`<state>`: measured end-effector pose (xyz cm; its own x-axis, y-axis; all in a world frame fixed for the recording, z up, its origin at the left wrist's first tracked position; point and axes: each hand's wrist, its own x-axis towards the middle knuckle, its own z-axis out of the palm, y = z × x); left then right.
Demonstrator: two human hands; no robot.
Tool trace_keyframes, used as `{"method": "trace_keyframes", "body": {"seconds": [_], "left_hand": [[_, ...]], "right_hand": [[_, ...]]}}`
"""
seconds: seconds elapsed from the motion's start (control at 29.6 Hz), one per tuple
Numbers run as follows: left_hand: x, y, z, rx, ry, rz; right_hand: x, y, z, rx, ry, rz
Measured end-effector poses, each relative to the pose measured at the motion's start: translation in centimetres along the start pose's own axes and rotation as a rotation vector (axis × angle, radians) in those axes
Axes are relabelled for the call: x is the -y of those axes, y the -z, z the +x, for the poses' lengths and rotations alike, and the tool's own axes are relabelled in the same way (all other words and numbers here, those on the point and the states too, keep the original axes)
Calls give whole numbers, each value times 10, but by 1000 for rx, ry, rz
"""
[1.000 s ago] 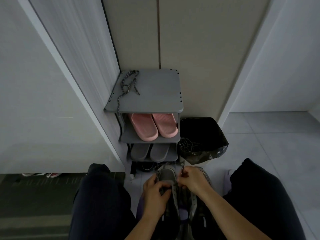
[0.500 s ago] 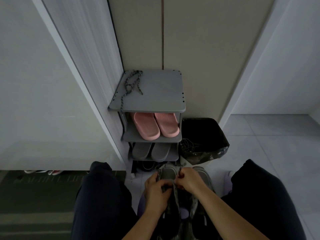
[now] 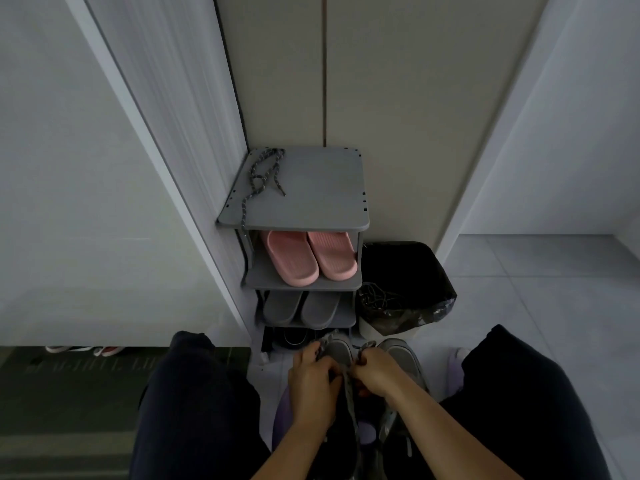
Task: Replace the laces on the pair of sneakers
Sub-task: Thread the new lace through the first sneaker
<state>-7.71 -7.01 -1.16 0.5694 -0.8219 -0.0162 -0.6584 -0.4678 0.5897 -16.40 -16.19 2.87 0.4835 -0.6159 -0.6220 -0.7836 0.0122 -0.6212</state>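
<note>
Grey shoe rack in a corner, on pale tiled floor.
In front of the rack, left hand and right hand fingers pinch the lace of a sneaker.

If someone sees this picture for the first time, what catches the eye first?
The pink slippers stand out, on the second shelf of the grey shoe rack. A loose lace lies on its top board. Below, the left hand and right hand pinch the sneaker lace on a grey sneaker.
</note>
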Motion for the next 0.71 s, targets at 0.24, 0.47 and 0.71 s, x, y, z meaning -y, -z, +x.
{"method": "trace_keyframes", "body": {"seconds": [0.24,0.47,0.71], "left_hand": [[-1,2,-2,-58,-16,19],[1,-4,0,-10,-50,44],[12,13,17,180,-146,-14]], "right_hand": [[-4,-6,-1,-123,67,-124],[2,2,-1,13,14,-27],[-2,-6,0,134,-26,46]]}}
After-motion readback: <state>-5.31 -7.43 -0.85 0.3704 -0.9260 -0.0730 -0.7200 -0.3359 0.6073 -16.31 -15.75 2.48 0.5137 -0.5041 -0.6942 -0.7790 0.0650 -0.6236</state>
